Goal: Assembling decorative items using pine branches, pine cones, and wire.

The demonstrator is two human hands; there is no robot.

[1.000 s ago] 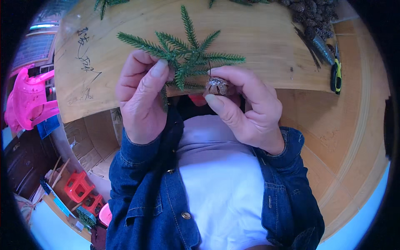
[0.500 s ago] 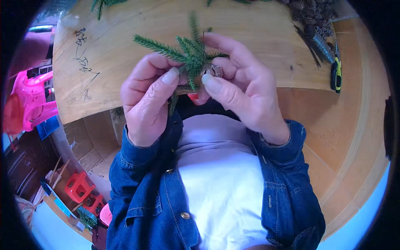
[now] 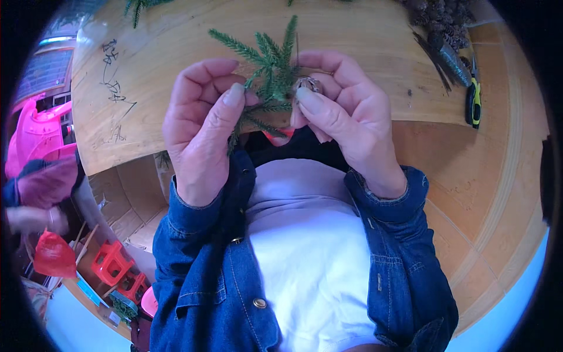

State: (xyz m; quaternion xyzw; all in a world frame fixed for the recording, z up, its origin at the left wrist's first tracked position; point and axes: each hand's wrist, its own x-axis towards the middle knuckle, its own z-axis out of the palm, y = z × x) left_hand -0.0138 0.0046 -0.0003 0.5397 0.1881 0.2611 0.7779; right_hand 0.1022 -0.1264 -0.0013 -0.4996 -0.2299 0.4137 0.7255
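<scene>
A green, needle-leaved evergreen sprig (image 3: pixel 267 70) is held upright between both hands, just above the near edge of the round, pale wooden surface (image 3: pixel 176 64). The left hand (image 3: pixel 202 126) pinches its lower stems, thumb pressed against the curled fingers (image 3: pixel 202 73). The right hand (image 3: pixel 346 111) is clenched on a small brown pine cone (image 3: pixel 308 85), which sits touching the sprig's right side, the thumb pushing it against the forefinger. Both wrists come out of dark blue denim sleeves (image 3: pixel 387 193) over a white shirt.

Beyond the hands the wood lies open toward the far edge, with black scribbled marks (image 3: pixel 114 76) at the left. At the far right rim lies a heap of dark brown cones and twigs (image 3: pixel 440 17); just beside it is a pair of pliers with yellow and black handles (image 3: pixel 472 97), close to the edge.

Below the surface's left edge are a bright pink plastic chair (image 3: pixel 35 132), a small red plastic stool (image 3: pixel 114 264) and a red bag (image 3: pixel 53 255). Another person's sleeve (image 3: pixel 44 185) shows there, blurred.
</scene>
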